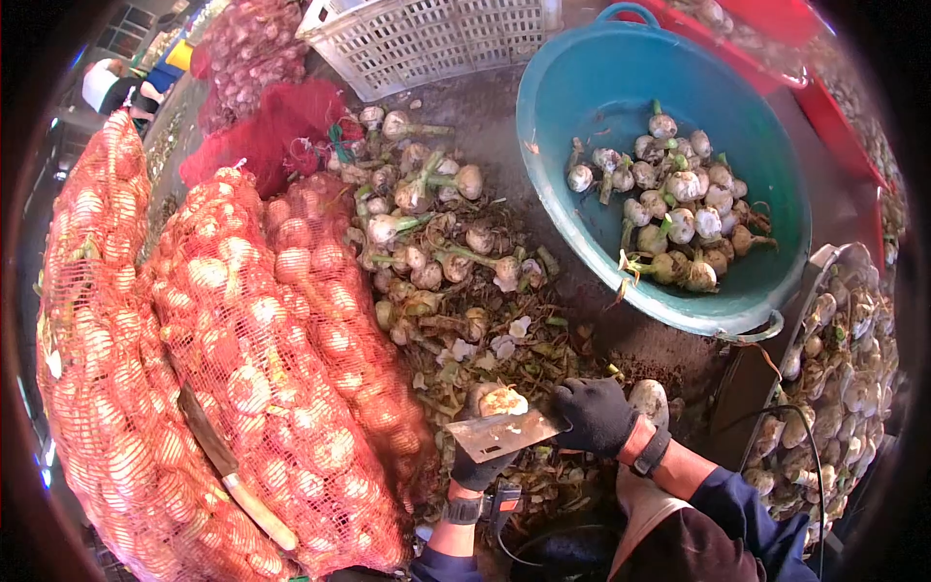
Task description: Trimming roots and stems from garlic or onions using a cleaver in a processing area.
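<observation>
My right hand (593, 413), in a black glove, grips a knife with a broad rectangular metal blade (502, 433). The blade reaches left over my left hand (484, 465), also black-gloved, and hides much of it. A garlic bulb (503, 401) with a pale, bared face sits at my left hand, just beyond the blade's far edge. Beneath and beyond the hands lies a heap of stalks, roots and skins (509, 320). Garlic bulbs with stems (451, 265) are piled further away. At the upper right, a blue-green plastic tub (582, 80) holds several garlic bulbs (684, 187).
Red mesh sacks of garlic (240, 349) fill the left; a wooden-handled knife (258, 509) lies on them. A white plastic crate (444, 47) stands at the top. More garlic (836, 407) lies in a container at right, beside a black cable (818, 451). Another person (116, 91) is far off.
</observation>
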